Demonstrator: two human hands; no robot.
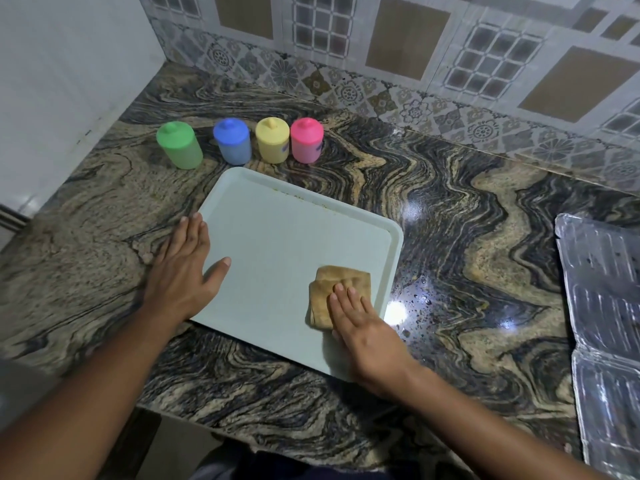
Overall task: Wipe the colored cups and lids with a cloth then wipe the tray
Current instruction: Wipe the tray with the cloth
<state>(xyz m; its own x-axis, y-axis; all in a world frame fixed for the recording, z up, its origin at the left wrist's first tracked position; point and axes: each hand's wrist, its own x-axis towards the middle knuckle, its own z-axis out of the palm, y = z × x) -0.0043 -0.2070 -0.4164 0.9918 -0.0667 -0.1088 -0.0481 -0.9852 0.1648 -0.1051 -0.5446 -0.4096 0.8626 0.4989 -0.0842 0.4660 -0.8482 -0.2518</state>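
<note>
A pale rectangular tray (277, 230) lies on the marbled counter in front of me. My right hand (363, 327) presses flat with straight fingers on a folded tan cloth (341, 284) at the tray's near right corner. My left hand (183, 265) rests flat on the tray's left rim, thumb on the tray surface. Behind the tray stand lidded cups in a row: green cup (180, 145), blue cup (232, 141), yellow cup (273, 140), pink cup (307, 140). Brown specks mark the tray's far edge.
A shiny metal draining board (602, 306) lies at the counter's right side. A tiled wall (381, 64) runs along the back and a white wall stands at the left. The counter's front edge (242, 427) is just below my forearms.
</note>
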